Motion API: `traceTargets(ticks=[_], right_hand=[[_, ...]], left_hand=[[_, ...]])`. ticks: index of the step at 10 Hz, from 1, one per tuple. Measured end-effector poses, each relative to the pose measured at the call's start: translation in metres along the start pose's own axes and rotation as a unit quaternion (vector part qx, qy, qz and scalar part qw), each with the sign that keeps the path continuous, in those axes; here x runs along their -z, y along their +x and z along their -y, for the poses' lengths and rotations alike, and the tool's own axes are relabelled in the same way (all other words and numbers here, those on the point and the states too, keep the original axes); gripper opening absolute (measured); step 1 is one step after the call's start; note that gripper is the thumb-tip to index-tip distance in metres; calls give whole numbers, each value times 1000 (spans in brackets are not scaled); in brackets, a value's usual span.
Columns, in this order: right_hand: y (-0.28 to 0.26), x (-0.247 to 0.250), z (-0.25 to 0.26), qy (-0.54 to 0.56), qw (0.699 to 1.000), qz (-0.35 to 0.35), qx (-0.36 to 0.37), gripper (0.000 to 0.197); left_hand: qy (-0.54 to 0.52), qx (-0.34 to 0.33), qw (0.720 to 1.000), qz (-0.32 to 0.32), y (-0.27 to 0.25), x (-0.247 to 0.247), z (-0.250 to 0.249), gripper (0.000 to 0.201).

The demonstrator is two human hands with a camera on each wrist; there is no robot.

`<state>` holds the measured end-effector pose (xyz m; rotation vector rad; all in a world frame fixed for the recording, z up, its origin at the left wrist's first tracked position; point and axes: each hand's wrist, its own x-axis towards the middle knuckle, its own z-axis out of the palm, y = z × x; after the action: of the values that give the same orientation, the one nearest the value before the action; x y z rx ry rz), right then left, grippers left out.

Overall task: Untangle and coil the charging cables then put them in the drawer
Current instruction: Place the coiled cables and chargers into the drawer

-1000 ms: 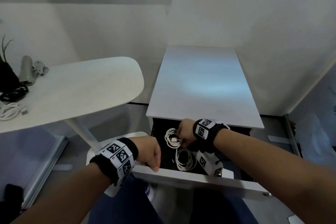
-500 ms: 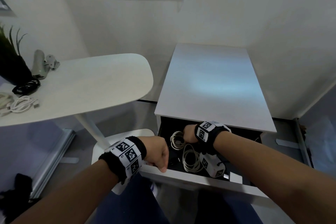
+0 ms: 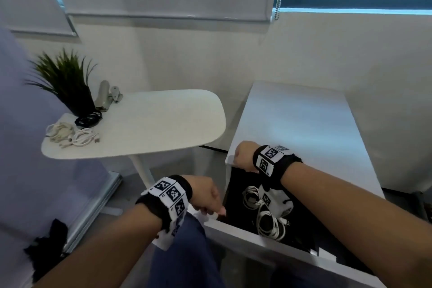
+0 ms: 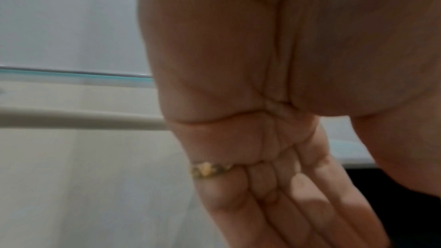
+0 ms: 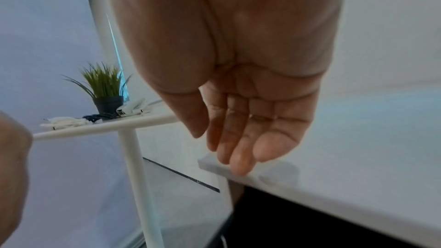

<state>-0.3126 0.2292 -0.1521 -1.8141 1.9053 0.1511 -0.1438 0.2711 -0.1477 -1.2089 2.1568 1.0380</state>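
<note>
Head view showed the open drawer [image 3: 236,231] of the white cabinet [image 3: 301,128] with two white coiled cables [image 3: 268,215] already lying in its dark interior. More cables waited on the counter [image 3: 163,124]: a white bundle [image 3: 70,135] and a black coil [image 3: 88,119], just beside a potted plant [image 3: 65,82].

The right hand [image 5: 250,120] was empty, its fingers [image 5: 241,159] straight and relaxed, tips at the front corner of the cabinet top. The left hand [image 3: 205,196] sat at the drawer's front left corner; the head view had its fingers bent over the edge, while the left wrist view showed them fairly straight and holding nothing (whether they actually touched the drawer front could not be told).

Judging from this, the step in hand was a return to the counter for the next cable. It would go best if the drawer were left open and the right hand lifted clear of the cabinet corner, so it did not catch. One cable should be taken from the white bundle at a time, led out by its plug end, since the strands looked interlaced and a pull on the middle would likely tighten them. Loops coiled evenly and loosely would sit flat beside those already stored.
</note>
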Motion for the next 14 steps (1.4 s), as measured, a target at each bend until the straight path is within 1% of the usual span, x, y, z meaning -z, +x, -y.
traceTargets(ticks=[1, 2, 3, 4, 5, 6, 7, 8, 9, 10, 11, 12, 13, 14], right_hand=[[11, 14, 31, -36, 999, -17, 37, 22], [21, 22, 69, -29, 997, -37, 65, 29], [35, 26, 109, -33, 995, -37, 86, 34], [47, 27, 146, -46, 993, -37, 103, 43], [57, 27, 179, -53, 989, -34, 135, 35], [73, 24, 210, -52, 989, -23, 138, 29], [89, 24, 240, -85, 987, -7, 133, 21], [143, 13, 270, -141, 978, 2, 155, 9], [279, -32, 304, -169, 974, 16, 153, 22], [308, -38, 340, -164, 969, 3, 182, 58], [216, -14, 352, -180, 962, -25, 203, 61], [134, 9, 349, -100, 964, -49, 242, 48], [141, 3, 352, -49, 958, -65, 273, 51], [148, 2, 354, -54, 950, -54, 304, 57]], left_hand=[[-22, -4, 992, -121, -18, 27, 28, 28], [-8, 24, 957, -290, -38, 54, 64, 24], [-43, 62, 908, -412, -57, 72, 100, 15], [-39, 119, 873, -472, -70, 86, 142, 13], [0, 192, 839, -509, -80, 98, 179, 18], [58, 292, 796, -526, -89, 110, 212, 22], [53, 355, 791, -495, -93, 119, 247, 27], [21, 398, 813, -424, -93, 128, 278, 39], [1, 415, 819, -396, -90, 133, 299, 47], [3, 407, 824, -393, -86, 135, 308, 40], [-10, 397, 821, -410, -85, 138, 312, 20], [-22, 385, 824, -416, -83, 144, 317, 12], [-11, 374, 831, -411, -80, 151, 319, 12], [-5, 386, 833, -397, -77, 157, 320, 20]])
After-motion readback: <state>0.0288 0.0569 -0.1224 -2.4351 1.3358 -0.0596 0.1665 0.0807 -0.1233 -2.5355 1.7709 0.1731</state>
